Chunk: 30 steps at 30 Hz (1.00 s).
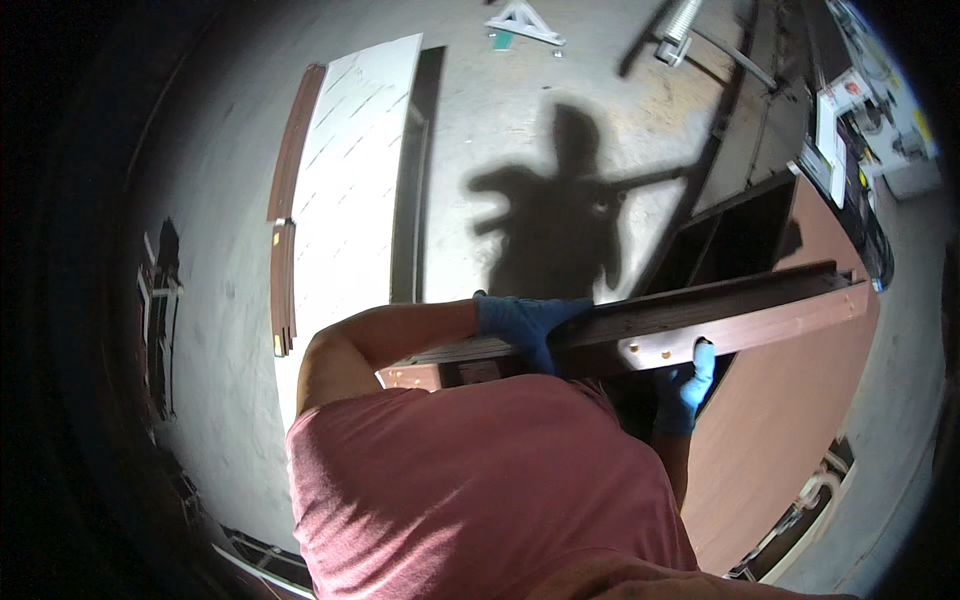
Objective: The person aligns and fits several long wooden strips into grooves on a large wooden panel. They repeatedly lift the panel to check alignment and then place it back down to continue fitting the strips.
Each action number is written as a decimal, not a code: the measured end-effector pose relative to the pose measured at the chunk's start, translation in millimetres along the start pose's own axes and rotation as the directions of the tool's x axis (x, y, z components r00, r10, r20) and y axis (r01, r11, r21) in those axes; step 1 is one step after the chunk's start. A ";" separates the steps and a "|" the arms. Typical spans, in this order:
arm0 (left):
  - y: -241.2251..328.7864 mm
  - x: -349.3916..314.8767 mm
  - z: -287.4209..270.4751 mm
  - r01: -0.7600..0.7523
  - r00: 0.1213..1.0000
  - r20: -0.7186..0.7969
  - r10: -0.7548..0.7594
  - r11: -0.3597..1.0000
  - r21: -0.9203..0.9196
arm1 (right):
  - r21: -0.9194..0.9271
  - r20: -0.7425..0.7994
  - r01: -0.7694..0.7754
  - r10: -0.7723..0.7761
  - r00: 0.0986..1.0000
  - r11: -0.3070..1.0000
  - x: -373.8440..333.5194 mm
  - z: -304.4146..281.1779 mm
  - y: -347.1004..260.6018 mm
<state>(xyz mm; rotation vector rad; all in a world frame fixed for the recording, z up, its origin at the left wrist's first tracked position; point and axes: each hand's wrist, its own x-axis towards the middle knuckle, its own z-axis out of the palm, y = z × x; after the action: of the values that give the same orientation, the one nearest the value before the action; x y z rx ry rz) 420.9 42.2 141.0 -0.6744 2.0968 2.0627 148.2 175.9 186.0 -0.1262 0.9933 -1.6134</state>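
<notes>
A long brown channel-shaped bar (765, 318) lies across the front of my body, rising slightly toward the right. Its near face is shiny and has a few small holes; darker lengths run along behind that face, and I cannot tell if they are separate pieces. My left hand (528, 322), in a blue glove, is closed over the bar's top left of its middle, thumb on the near side. From below, my right hand (686, 390), also blue-gloved, grips the bar with its thumb against the near face. That hand's other fingers are mostly hidden.
A white veined panel (360, 170) lies on the grey floor at left, with brown strips (295, 150) along its edge. A large brown panel (790, 440) stands at right beside a workbench with tools (870, 120). A white triangular bracket (525, 22) is at the far side.
</notes>
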 end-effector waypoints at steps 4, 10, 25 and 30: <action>16.0 -67.2 23.2 0.079 0.984 -0.157 -0.084 0.996 -0.042 | -0.076 0.257 -0.109 0.125 0.958 0.991 32.7 2.7 7.7; 4.8 -123.0 71.3 -0.035 0.876 -0.445 -0.187 0.895 -0.445 | -0.276 0.484 -0.166 0.286 0.827 0.947 107.6 20.7 72.8; -210.3 -285.6 -212.1 -0.189 0.495 -0.778 -0.387 0.826 -0.531 | -0.502 0.527 -0.421 0.653 0.543 0.755 370.5 374.1 426.0; -336.5 -331.0 -338.8 -0.263 0.362 -0.821 -0.442 0.796 -0.545 | -0.531 0.543 -0.458 0.701 0.461 0.713 456.6 503.6 563.9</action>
<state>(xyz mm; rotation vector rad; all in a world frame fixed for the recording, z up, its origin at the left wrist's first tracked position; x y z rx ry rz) 923.0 -203.1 -18.2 -2.5820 1.4173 2.5636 718.4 -454.3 -54.4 -0.5363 0.5382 -0.6081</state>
